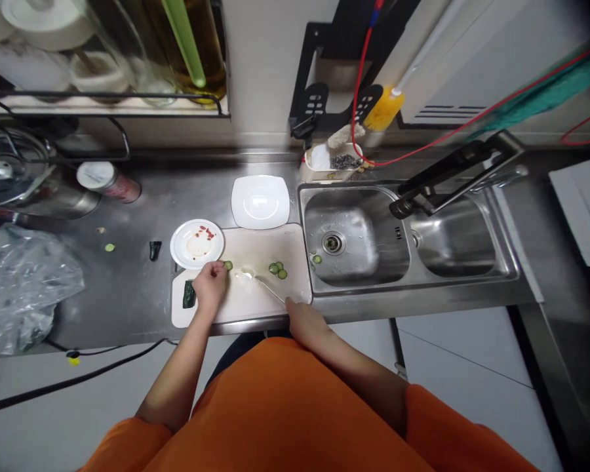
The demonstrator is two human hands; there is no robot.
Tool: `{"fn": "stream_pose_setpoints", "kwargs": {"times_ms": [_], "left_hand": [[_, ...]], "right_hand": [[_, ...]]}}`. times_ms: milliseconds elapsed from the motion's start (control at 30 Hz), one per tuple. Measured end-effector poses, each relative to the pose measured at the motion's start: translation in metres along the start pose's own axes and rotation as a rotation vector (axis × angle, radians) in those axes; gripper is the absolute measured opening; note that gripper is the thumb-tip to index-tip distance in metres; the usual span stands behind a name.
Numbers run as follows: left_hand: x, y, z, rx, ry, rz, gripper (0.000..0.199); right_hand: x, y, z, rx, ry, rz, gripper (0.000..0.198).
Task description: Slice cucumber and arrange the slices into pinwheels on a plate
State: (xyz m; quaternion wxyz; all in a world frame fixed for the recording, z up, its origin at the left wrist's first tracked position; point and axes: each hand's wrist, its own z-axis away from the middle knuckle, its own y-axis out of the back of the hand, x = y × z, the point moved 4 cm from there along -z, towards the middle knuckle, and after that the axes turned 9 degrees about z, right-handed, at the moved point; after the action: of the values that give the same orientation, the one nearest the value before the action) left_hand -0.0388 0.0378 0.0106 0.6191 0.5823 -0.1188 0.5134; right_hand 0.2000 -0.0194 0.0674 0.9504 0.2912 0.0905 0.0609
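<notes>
On the white cutting board (246,305), my left hand (210,286) is closed, its fingertips at a pale green cucumber piece (228,265) that mostly hides behind them. My right hand (306,322) grips a knife (271,288), whose blade slants up and left across the board's middle. Several cucumber slices (278,269) lie together right of the blade. A dark green cucumber chunk (189,294) rests at the board's left end, beside my left wrist. Just above that hand, a round white plate (179,246) holds small red bits and overlaps the board's corner.
Behind the board sits a squarish white dish (260,200). To the right is a double sink (364,246) with a black faucet (413,193) and green scraps inside. Leftward lie a dark cucumber end (155,250), a jar (109,181) and clear plastic bags (29,275).
</notes>
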Motion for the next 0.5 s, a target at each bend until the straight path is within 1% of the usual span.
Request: {"fn": "stream_pose_setpoints", "kwargs": {"times_ms": [100,233,300,367,400,433,500], "left_hand": [[-0.006,0.004,-0.005,0.025,-0.023,-0.063,0.024],[-0.007,0.001,-0.003,0.028,-0.141,-0.149,0.025],[-0.002,0.0,0.0,0.039,-0.218,-0.19,0.026],[0.008,-0.003,0.002,0.038,-0.31,-0.19,0.026],[0.015,-0.006,0.003,0.011,-0.355,-0.168,0.025],[0.023,-0.012,0.004,-0.042,-0.394,-0.136,0.024],[0.039,-0.031,0.003,-0.233,-0.446,-0.073,0.022]], "right_hand": [[0.001,-0.001,-0.001,-0.011,0.0,-0.001,0.041],[0.001,-0.002,-0.002,-0.004,-0.006,0.003,0.04],[0.001,-0.002,-0.002,-0.005,-0.002,-0.002,0.04],[0.001,-0.002,-0.001,-0.005,0.006,-0.008,0.04],[0.0,-0.002,-0.001,-0.003,0.008,-0.009,0.04],[0.0,-0.002,-0.001,0.0,0.009,-0.009,0.04],[0.0,-0.002,0.0,0.006,0.009,-0.007,0.039]]}}
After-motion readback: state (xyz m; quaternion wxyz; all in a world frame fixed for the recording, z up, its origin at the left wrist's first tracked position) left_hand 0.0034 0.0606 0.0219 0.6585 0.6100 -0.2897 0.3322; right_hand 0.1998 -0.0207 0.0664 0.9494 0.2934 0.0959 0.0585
